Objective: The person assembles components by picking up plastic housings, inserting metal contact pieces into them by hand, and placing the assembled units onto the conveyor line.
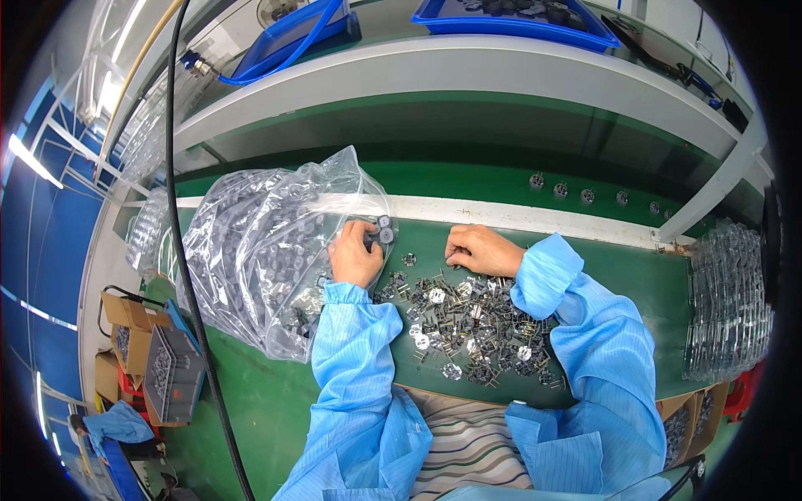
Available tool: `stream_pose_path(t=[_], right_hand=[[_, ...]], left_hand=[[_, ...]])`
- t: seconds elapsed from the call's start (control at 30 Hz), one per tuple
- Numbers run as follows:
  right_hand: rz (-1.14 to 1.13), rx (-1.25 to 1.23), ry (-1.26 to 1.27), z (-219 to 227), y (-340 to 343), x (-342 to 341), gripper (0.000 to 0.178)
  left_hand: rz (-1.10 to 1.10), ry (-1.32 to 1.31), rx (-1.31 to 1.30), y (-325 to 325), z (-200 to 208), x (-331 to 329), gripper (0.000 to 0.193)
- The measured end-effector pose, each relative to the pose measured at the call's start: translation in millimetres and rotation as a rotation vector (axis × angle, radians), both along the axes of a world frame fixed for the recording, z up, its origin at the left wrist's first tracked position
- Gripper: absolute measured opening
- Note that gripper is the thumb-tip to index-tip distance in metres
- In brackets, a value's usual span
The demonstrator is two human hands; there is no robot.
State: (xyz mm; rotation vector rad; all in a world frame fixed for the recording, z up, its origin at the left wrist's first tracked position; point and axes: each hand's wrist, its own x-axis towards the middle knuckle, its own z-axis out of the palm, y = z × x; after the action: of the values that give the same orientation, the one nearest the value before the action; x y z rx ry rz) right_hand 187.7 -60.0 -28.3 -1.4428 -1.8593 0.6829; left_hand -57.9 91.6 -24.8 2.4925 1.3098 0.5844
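A large clear plastic bag (251,242) full of dark grey round parts lies on the left of the green bench. At its mouth is my left hand (355,255), with bent fingers closed on a dark grey round part (368,241); a few more grey round parts (384,230) lie beside the fingertips. My right hand (486,251) rests on the bench behind a loose heap of small metal-pinned components (476,321). Its fingers are pinched together, and what they hold is hidden. One single component (409,260) sits between the two hands.
Behind the hands runs a white rail (451,213), with several components (587,196) in a row beyond it. Blue trays (518,23) stand on the shelf above. Stacked clear plastic trays (727,305) are at the right. A black cable (173,184) hangs at the left; a person (117,426) is farther off.
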Motion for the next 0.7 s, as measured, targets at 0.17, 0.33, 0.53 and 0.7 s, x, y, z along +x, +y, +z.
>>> stream_pose_path(t=[0.17,0.33,0.53,0.7], right_hand=[[0.006,0.009,-0.007,-0.9,1.9,0.4,0.014],[-0.025,-0.016,0.0,3.0,0.9,1.5,0.014],[-0.037,-0.022,-0.005,3.2,3.0,-0.7,0.017],[-0.042,-0.024,0.001,4.1,-0.6,-1.2,0.016]], left_hand=[[-0.129,-0.253,0.224,-8.6,0.9,18.2,0.043],[-0.094,-0.003,0.215,-10.1,-8.5,23.4,0.049],[-0.248,-0.022,0.202,3.3,-20.7,16.2,0.047],[-0.143,-0.288,0.136,-9.5,-8.9,21.7,0.038]])
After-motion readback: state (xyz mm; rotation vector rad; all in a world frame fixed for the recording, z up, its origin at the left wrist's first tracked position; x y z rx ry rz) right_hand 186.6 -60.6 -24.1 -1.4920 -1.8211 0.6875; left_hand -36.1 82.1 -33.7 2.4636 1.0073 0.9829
